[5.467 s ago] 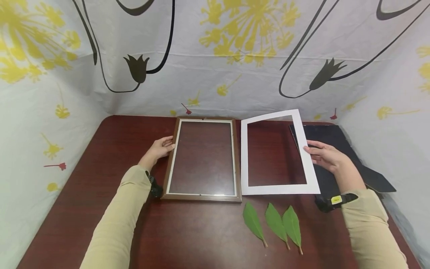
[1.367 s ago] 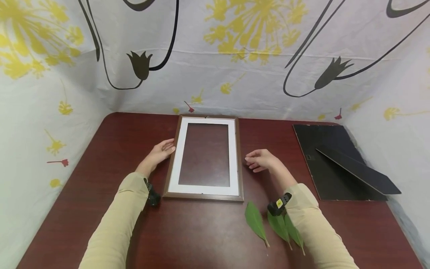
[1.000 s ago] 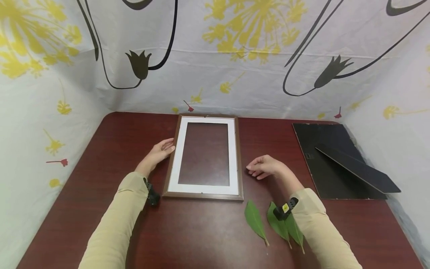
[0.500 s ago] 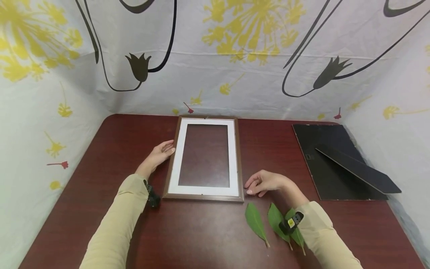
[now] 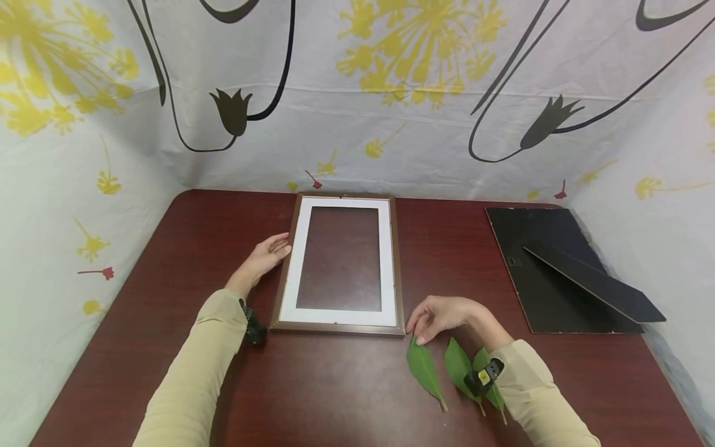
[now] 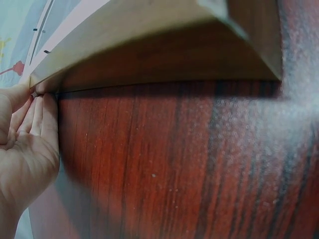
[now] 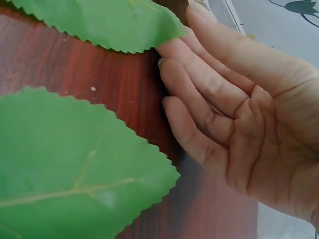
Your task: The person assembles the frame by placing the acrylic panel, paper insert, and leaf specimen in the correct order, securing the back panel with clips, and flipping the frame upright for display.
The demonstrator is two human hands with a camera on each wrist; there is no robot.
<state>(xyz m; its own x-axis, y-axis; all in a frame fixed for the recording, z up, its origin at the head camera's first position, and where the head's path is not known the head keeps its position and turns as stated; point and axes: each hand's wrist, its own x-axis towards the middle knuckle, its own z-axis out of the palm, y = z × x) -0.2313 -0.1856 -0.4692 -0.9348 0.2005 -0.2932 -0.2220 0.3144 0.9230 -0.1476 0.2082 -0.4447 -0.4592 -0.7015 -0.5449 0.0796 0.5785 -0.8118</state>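
A brown picture frame lies on the table with a white mat inside its border. My left hand rests against the frame's left side; in the left wrist view its fingers are fairly straight and the thumb touches the frame's edge. My right hand is at the tip of the leftmost green leaf. The right wrist view shows that leaf's tip by the fingers, with the thumb apart from it. Two more leaves, a middle leaf and a right leaf, lie partly under the right wrist.
A black backing board with a raised stand leg lies at the right of the dark red table. A white patterned cloth rises behind the table and at both sides.
The white mat went from the right hand into the frame. Since then my right hand has moved down along the frame's right side to the leftmost leaf's tip. The left hand has stayed put.
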